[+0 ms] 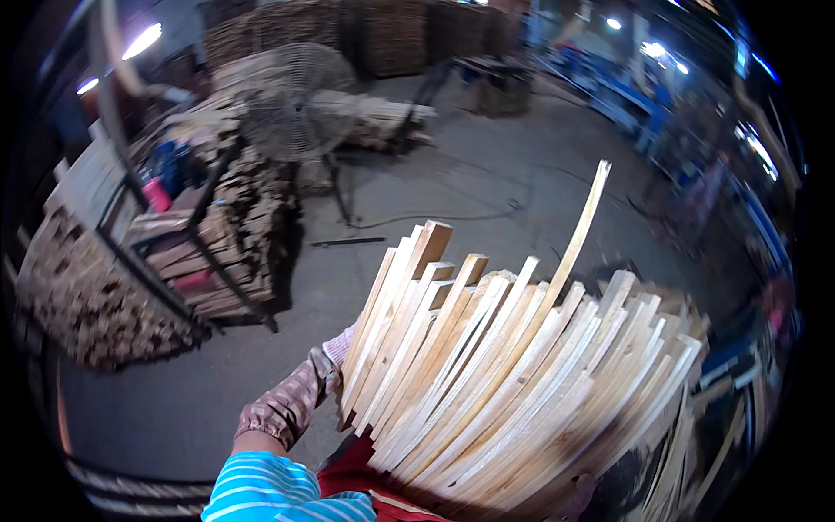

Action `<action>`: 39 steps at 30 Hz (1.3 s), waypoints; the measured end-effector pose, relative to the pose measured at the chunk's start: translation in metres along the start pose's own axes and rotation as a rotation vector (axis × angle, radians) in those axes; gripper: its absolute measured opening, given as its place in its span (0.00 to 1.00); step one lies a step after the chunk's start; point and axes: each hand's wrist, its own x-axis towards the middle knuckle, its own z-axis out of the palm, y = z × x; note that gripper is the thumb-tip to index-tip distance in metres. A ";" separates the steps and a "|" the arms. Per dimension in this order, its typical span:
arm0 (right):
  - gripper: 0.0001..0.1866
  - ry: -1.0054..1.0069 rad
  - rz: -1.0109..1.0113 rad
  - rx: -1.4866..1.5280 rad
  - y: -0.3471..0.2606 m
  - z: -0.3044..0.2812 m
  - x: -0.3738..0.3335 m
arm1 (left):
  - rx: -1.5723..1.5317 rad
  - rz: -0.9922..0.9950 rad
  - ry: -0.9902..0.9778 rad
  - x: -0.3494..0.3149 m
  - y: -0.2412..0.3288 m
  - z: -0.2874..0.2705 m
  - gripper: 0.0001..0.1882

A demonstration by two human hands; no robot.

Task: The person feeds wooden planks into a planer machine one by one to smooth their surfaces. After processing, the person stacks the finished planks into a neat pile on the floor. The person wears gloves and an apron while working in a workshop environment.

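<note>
A wide bundle of pale wooden strips (pixel 496 374) fills the space in front of me, its strips lying side by side with uneven far ends. One longer, thin strip (pixel 580 228) sticks out well beyond the others. My left hand (pixel 340 346), in a pale pink glove below a camouflage sleeve cover, is closed against the bundle's left side, its fingers hidden behind the wood. Down at the bundle's shadowed near right edge, my right hand (pixel 577 496) shows dimly in a similar glove, holding the wood from that side; its fingers are mostly hidden.
A large pedestal fan (pixel 298 103) stands ahead on the left, by stacked boards (pixel 252 204). Nearer left is a metal-framed rack (pixel 191 235) beside a wood pile (pixel 96 296). A cable (pixel 435 217) crosses the floor. Loose strips (pixel 678 470) lie at the right; blue machinery (pixel 622 96) stands farther off.
</note>
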 end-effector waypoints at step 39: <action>0.39 -2.232 0.557 -0.282 0.345 0.794 -0.520 | -0.751 0.953 1.741 -0.754 -0.061 -0.405 0.35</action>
